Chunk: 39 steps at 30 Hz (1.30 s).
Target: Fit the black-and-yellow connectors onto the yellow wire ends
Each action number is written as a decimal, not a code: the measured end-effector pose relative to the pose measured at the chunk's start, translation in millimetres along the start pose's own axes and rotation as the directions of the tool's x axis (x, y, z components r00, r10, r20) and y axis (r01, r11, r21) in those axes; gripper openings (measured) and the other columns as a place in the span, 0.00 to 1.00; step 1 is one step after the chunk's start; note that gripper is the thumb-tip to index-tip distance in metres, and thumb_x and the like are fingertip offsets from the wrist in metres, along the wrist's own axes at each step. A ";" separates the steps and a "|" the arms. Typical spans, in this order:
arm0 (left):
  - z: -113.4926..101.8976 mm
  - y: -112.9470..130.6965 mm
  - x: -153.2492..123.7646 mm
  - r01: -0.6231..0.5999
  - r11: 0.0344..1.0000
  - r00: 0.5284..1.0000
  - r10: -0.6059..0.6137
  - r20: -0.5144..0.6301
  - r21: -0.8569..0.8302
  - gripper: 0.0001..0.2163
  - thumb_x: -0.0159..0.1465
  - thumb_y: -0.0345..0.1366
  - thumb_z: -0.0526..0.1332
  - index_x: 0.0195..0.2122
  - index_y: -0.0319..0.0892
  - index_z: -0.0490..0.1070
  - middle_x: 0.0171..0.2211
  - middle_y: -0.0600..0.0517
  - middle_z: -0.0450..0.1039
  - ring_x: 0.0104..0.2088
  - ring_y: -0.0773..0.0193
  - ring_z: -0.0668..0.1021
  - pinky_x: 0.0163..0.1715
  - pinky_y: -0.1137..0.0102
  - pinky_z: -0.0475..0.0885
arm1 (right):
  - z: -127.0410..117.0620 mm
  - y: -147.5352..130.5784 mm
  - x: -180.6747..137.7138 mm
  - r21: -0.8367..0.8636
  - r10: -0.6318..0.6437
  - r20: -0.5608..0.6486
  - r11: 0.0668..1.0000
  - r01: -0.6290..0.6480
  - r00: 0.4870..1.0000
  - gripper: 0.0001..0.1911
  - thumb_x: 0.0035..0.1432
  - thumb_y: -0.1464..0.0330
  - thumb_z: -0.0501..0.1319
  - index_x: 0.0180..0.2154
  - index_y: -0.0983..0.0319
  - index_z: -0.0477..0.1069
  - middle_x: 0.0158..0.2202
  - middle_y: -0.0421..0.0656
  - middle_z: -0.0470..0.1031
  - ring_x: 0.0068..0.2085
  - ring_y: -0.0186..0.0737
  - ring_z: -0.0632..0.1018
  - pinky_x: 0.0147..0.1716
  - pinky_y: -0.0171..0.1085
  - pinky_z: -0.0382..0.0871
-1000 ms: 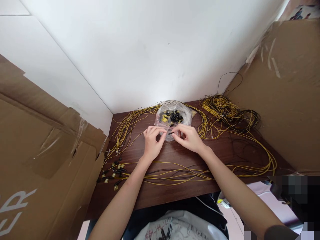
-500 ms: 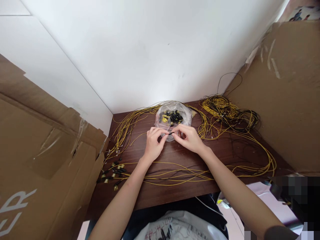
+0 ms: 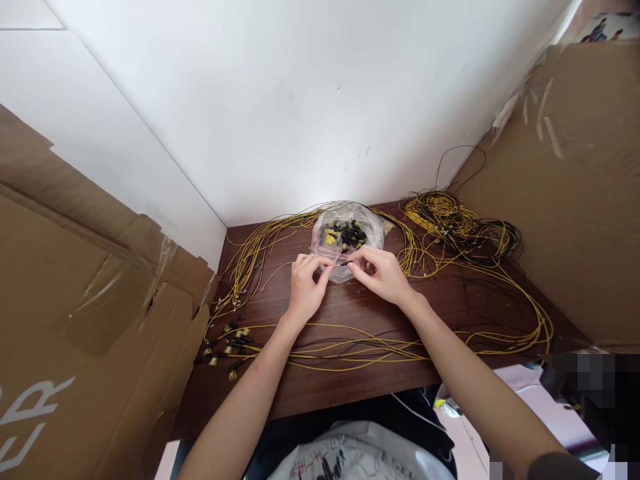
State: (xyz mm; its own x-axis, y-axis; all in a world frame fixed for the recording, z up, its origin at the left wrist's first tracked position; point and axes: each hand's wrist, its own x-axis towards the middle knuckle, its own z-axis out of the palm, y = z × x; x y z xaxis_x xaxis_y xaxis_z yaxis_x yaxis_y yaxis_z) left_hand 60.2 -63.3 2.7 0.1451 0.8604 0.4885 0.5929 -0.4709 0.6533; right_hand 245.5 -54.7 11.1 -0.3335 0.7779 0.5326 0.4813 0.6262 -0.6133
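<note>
Take the clear plastic bag (image 3: 345, 233) of black and yellow connectors as your marker.

Two big cardboard sheets wall you in. One (image 3: 90, 300) leans well to the left of the bag and one (image 3: 565, 200) stands well to its right, with the white wall close behind it. Sideways room stops at those panels.

The dark wooden table (image 3: 360, 313) carries the bag near its far edge. The table's near edge lies well toward you from the bag, and the strip of wood just on your side of the bag is bare.

Long yellow wires (image 3: 350, 350) run crosswise on your side of the bag, near the table's front. A tangled coil of yellow and black wire (image 3: 457, 223) sits to the bag's right, close to the cardboard. A cluster of brass-tipped wire ends (image 3: 230, 337) lies left of the bag and nearer to you.

Your left hand (image 3: 304, 290) and right hand (image 3: 383, 273) meet just in front of the bag. Both are closed in fingertip pinches.

Your right fingertips hold a small black connector (image 3: 343, 264), and your left fingertips pinch the thin wire at its end. Its long axis runs left to right, roughly level, with the wire end pointing at your left hand. It hangs just above the table, touching nothing but your fingers.
</note>
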 end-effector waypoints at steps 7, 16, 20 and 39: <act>-0.1 2.0 -0.4 -0.054 0.999 0.998 0.053 0.029 0.007 0.03 0.61 0.34 0.60 0.34 0.44 0.73 0.36 0.52 0.75 0.41 0.60 0.71 0.44 0.63 0.64 | 2.2 -1.6 0.0 -0.006 -0.014 0.033 1.000 0.014 0.999 0.06 0.59 0.68 0.56 0.36 0.62 0.70 0.30 0.41 0.72 0.24 0.32 0.67 0.25 0.33 0.62; -0.7 2.4 -0.1 -0.052 0.999 0.998 0.052 0.019 0.007 0.03 0.61 0.34 0.60 0.32 0.43 0.73 0.35 0.52 0.75 0.41 0.61 0.71 0.43 0.63 0.64 | 2.1 -1.5 0.1 -0.005 -0.018 0.031 1.000 0.018 0.999 0.05 0.59 0.68 0.57 0.35 0.62 0.70 0.30 0.41 0.72 0.24 0.31 0.68 0.25 0.32 0.62; -0.6 3.2 -0.3 -0.047 0.999 0.999 0.047 0.021 0.007 0.03 0.61 0.34 0.60 0.32 0.43 0.73 0.35 0.52 0.75 0.41 0.60 0.71 0.44 0.63 0.64 | 1.9 -1.1 0.2 -0.010 -0.022 0.034 1.000 0.022 0.999 0.05 0.59 0.68 0.57 0.35 0.62 0.70 0.30 0.41 0.71 0.24 0.31 0.67 0.25 0.32 0.61; -0.8 2.6 -0.9 -0.073 0.997 0.997 0.074 -0.027 0.019 0.03 0.61 0.34 0.59 0.32 0.43 0.72 0.36 0.51 0.74 0.40 0.61 0.71 0.43 0.63 0.65 | 3.4 -0.5 -0.3 -0.023 0.003 0.015 1.000 -0.002 1.000 0.06 0.59 0.68 0.57 0.37 0.61 0.70 0.30 0.41 0.73 0.24 0.32 0.68 0.25 0.33 0.62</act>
State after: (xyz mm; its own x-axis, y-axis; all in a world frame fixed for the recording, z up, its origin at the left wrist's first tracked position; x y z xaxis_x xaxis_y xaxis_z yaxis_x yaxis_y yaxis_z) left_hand 61.0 -65.6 4.5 0.1670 0.8176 0.5510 0.5954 -0.5291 0.6046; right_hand 242.5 -55.0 9.2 -0.3444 0.7802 0.5222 0.5004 0.6232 -0.6010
